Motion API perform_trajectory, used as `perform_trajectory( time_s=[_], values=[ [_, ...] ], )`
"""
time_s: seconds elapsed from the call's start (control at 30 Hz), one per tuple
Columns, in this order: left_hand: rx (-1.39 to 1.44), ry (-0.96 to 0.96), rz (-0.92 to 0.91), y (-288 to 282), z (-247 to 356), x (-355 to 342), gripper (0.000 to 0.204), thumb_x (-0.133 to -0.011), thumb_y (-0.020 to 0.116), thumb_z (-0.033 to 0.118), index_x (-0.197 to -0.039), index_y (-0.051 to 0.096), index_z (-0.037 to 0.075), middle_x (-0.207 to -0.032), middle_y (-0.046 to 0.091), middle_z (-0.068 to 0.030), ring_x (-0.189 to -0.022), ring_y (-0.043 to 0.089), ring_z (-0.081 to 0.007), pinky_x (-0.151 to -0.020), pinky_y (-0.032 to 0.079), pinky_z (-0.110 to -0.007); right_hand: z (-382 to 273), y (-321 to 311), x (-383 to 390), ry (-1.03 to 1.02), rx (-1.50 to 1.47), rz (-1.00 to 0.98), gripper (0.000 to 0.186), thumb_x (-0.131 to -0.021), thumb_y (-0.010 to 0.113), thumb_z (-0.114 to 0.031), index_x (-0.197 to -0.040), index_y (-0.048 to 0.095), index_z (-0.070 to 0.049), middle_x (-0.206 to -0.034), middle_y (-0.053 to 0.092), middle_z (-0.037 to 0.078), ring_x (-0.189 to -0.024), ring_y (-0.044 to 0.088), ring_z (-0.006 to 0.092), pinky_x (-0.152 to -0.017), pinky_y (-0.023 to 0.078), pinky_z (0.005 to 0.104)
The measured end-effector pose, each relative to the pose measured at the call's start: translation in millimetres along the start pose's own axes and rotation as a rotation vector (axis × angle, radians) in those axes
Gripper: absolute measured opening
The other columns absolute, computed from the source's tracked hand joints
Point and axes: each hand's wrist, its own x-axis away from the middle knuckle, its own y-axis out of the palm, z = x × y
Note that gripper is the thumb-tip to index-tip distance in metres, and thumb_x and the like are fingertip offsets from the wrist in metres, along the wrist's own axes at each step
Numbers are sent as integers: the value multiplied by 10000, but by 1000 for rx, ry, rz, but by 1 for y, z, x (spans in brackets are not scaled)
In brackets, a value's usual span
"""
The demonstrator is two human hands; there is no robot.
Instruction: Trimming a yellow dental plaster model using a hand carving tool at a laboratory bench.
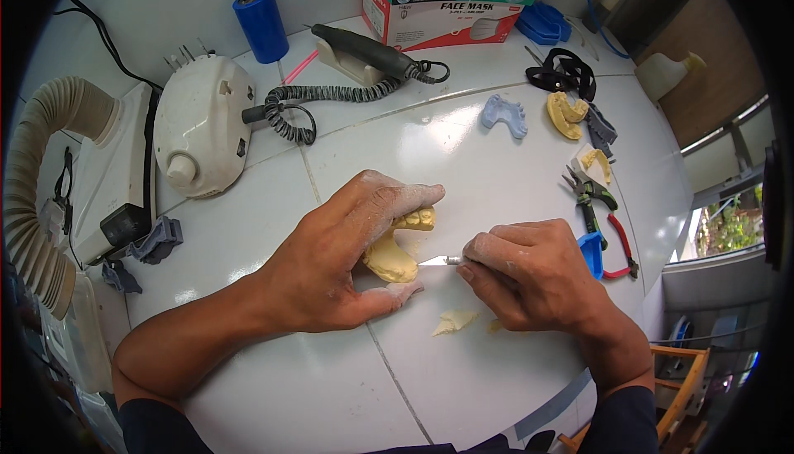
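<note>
A pale yellow plaster dental model (389,260) is gripped in my left hand (351,243), thumb along its near side and fingers over its far side. Its row of teeth shows toward the far edge. My right hand (529,268) is closed round a small craft knife (442,260), whose blade points left and meets the model's right edge. White dust coats the fingers of both hands. Below the knife lies a broken-off yellow plaster piece (455,322); smaller bits show beside it, partly hidden by my right hand.
A white control box (205,127) with a corded handpiece (364,53) stands at the back left, beside a ribbed suction hose (37,181). Pliers (591,198), a blue dental piece (504,115) and another yellow model (565,115) lie at right. Mask boxes (451,20) sit behind.
</note>
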Motion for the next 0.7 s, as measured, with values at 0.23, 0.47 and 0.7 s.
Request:
perform_trajectory(
  time_s=[0.23,0.47,0.7],
  values=[
    [10,4,-15,0,1,-2,820,-796,955,185,-1525,615,24,-1306,680,-174,-1191,688,-319,-1027,571,-408,-3,-4,-1,10,9,-37,81,-906,800,-95,-887,733,-54,-667,653,90,-556,648,286,-538,508,406],
    [19,13,-19,-1,0,1,818,-807,951,184,-1536,612,35,-1297,669,-163,-1192,686,-312,-1017,575,-402,-5,0,-3,-19,40,-24,98,-909,801,-110,-869,723,-66,-651,635,82,-545,630,279,-528,489,405],
    [28,6,-33,1,-1,0,831,-807,946,173,-1551,603,34,-1285,668,-159,-1182,681,-305,-1002,572,-392,-3,1,-1,-25,87,-24,131,-944,797,-175,-902,690,-114,-623,603,40,-556,644,264,-513,486,414]
  ],
)
